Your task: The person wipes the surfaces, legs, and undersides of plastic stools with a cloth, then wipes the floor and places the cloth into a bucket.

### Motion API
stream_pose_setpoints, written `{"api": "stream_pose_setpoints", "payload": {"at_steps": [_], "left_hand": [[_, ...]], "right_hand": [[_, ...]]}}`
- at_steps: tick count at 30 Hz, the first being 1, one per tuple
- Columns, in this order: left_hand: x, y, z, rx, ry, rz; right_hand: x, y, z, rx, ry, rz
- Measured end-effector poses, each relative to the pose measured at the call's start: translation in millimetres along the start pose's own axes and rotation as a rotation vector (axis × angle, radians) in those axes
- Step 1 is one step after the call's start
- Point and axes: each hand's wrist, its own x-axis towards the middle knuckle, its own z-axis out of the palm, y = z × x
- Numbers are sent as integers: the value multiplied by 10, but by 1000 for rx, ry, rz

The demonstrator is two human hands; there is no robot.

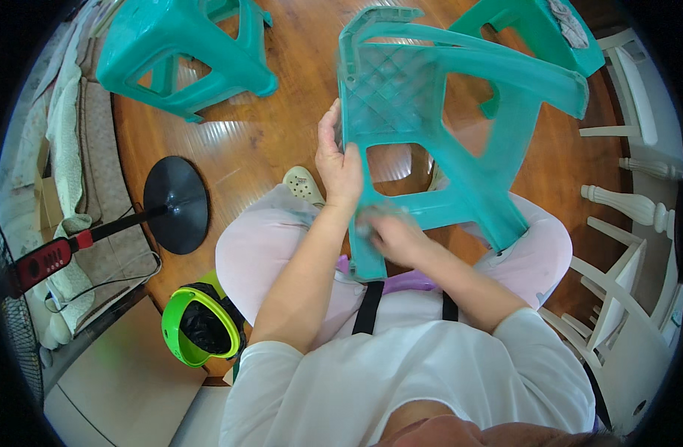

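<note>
A teal plastic stool (431,134) lies tipped over across my lap, its lattice-ribbed underside turned towards me. My left hand (340,162) grips its left edge, thumb on the near side and fingers wrapped behind. My right hand (394,234) is motion-blurred and pressed against the lower left leg (369,260) of the stool. Under its fingers shows a small greyish item (365,222), too blurred to identify. Another leg (509,232) rests by my right knee.
A second teal stool (190,50) stands at the upper left; a green stool (570,39) bearing a grey cloth (568,22) is at the upper right. Left of me are a round black stand base (176,204) and a lime-green bin (176,329). White chairs (621,313) line the right.
</note>
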Motion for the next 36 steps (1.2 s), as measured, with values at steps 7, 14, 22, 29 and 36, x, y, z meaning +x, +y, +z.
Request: {"api": "stream_pose_setpoints", "payload": {"at_steps": [7,14,22,29,36], "left_hand": [[77,41,175,-12,-6,-52],[230,77,50,-2,1,-89],[58,457,19,-101,-82,-127],[-381,625,-510,-42,-48,-429],[-574,569,-277,247,-186,-172]], "right_hand": [[1220,1073,330,-276,116,224],[805,397,-17,-118,-170,173],[-205,-138,-685,377,-241,-29],[-561,54,-811,631,-128,167],[-367,-101,-48,403,-178,24]]}}
